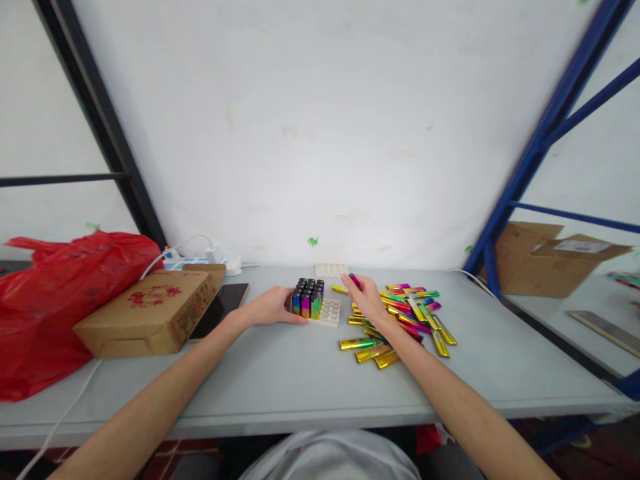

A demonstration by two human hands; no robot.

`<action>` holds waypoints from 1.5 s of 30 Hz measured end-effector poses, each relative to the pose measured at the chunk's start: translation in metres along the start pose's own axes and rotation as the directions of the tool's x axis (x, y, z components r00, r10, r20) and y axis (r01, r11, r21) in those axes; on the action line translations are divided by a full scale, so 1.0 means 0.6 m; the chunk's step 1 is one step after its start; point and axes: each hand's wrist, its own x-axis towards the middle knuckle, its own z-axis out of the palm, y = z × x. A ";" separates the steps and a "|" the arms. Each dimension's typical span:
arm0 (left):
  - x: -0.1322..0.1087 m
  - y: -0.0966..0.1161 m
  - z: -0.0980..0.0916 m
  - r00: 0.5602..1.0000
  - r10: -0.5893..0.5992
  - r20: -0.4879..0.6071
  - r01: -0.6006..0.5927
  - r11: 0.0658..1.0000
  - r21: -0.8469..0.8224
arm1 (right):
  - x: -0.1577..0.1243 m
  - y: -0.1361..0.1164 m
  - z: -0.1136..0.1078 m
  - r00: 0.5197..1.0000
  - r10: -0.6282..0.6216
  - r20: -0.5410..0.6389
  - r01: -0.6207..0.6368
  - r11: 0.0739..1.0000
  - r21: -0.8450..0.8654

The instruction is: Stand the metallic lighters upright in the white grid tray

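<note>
Several shiny lighters [306,303] with black tops stand upright, packed together in the left part of a white plastic tray [330,312]. Bare round-holed slots show in the tray's right part. My left hand [275,307] is wrapped round the left end of this block, thumb along the front and fingers behind. Between the thumb and fingers of my right hand [367,297] is a single dark purple lighter [355,281], tilted, just right of the tray. Under and beside my right forearm lies a loose pile of gold, green and magenta lighters [425,313].
A second white tray [331,269] lies by the wall. To the left are a cardboard box [135,313], a red plastic bag [45,300], a dark phone-like slab [220,310] and a power strip [200,262]. A blue metal frame [530,153] rises at the right.
</note>
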 end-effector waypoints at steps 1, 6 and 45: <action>0.000 -0.001 0.001 1.000 0.006 -0.005 -0.005 1.000 0.004 | 0.000 0.000 -0.001 0.999 0.002 -0.033 -0.003 0.999 -0.033; 0.000 -0.006 0.000 1.000 0.025 0.011 -0.025 1.000 0.017 | 0.000 -0.002 0.001 0.996 0.009 -0.086 -0.019 0.992 -0.122; 0.002 -0.015 0.000 0.997 0.047 0.057 -0.049 0.998 0.035 | 0.003 0.013 0.014 0.914 -0.199 0.354 0.368 0.776 -0.513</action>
